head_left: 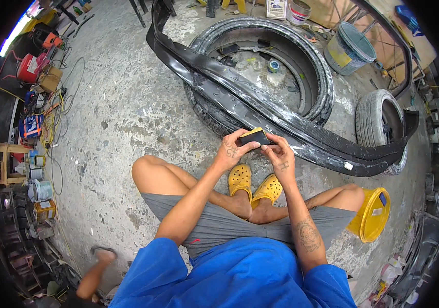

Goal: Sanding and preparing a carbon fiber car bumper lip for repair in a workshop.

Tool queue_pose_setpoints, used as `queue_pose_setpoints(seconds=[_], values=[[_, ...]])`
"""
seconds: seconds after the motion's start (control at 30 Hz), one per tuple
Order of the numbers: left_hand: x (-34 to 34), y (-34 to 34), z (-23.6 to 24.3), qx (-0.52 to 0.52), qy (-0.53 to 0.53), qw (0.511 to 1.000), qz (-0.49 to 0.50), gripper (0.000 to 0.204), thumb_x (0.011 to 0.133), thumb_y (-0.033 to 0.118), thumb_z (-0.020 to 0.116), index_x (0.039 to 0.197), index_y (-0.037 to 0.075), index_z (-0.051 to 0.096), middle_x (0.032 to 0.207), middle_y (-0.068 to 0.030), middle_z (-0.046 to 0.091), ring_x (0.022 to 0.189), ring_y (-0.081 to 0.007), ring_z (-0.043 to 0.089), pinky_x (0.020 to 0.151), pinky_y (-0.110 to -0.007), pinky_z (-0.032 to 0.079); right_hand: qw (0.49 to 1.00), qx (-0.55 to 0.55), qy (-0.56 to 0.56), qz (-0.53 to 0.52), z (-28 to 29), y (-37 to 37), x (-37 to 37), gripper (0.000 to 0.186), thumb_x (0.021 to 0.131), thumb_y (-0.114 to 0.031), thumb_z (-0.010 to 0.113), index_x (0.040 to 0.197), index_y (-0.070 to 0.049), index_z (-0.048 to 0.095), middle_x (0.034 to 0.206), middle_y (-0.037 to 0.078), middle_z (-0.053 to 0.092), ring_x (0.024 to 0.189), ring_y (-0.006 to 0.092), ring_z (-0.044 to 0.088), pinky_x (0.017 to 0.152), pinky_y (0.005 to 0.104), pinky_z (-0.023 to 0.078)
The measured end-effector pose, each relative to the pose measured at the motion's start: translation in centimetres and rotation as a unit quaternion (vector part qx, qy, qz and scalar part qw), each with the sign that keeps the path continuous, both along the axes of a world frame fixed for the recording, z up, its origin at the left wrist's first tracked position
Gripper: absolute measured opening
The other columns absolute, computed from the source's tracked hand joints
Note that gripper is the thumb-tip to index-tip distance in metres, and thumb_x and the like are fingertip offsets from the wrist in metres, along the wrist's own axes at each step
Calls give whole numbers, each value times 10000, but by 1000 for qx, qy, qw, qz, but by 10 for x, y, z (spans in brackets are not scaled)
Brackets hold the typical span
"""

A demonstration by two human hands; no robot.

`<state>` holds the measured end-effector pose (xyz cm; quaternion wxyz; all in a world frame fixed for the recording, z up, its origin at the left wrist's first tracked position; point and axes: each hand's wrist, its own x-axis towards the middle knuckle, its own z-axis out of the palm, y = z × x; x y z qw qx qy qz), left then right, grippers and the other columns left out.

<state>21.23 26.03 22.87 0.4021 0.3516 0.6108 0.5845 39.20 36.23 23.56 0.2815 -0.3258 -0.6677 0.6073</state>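
Observation:
Above my yellow clogs, I hold a small black block with a yellow edge (253, 136), which looks like a sanding block. My left hand (233, 150) grips its left side, thumb across the front. Thumb and fingers of my right hand (280, 155) pinch its right end. Just beyond my hands, a long glossy black car bumper lip (260, 105) with a carbon-weave look and whitish smears lies slantwise across a large tire (327, 77). On the lip's near right part sits a small white lump (348, 166).
A smaller tire (371, 123) supports the lip's right end. Beside my right knee stands a yellow bucket (371, 215); a grey-green bucket (350, 49) is farther back. A roll of tape (273, 66) lies inside the large tire. Cables and tools line the left; another person's foot (105, 254) shows lower left.

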Motion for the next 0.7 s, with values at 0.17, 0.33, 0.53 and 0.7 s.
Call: queue_pose_setpoints(seconds=[0.17, 0.33, 0.53, 0.7], values=[[6, -12, 10, -5, -85, 991, -100, 485, 900, 220, 900, 1285, 5, 700, 1102, -57, 758, 1021, -115, 699, 901, -294, 568, 990, -135, 32, -19, 10, 5, 17, 412, 979, -4, 763, 1368, 54, 640, 1206, 142, 690, 956, 176, 746, 864, 294, 619], [19, -27, 5, 27, -30, 991, -126, 553, 881, 159, 897, 1363, 20, 665, 1189, -71, 750, 1077, -150, 698, 956, -328, 568, 990, -119, 47, -59, 16, 7, 42, 306, 977, -12, 772, 1255, 50, 659, 1154, 115, 686, 937, 177, 743, 861, 294, 620], [37, -24, 4, 8, -59, 995, -76, 328, 923, 89, 827, 1237, 21, 765, 1072, -65, 786, 953, -143, 740, 802, -303, 607, 995, 15, -34, -91, 9, 11, 71, 292, 920, -62, 843, 1168, 14, 710, 1246, 93, 682, 1051, 169, 721, 903, 311, 592], [53, -15, 11, -22, -81, 992, -89, 304, 964, 47, 783, 1249, -29, 713, 1134, -125, 774, 965, -177, 766, 813, -306, 630, 996, 67, -23, -49, 9, 20, 93, 251, 936, -89, 826, 1157, -8, 741, 1293, 84, 714, 1158, 196, 698, 1052, 352, 543]])
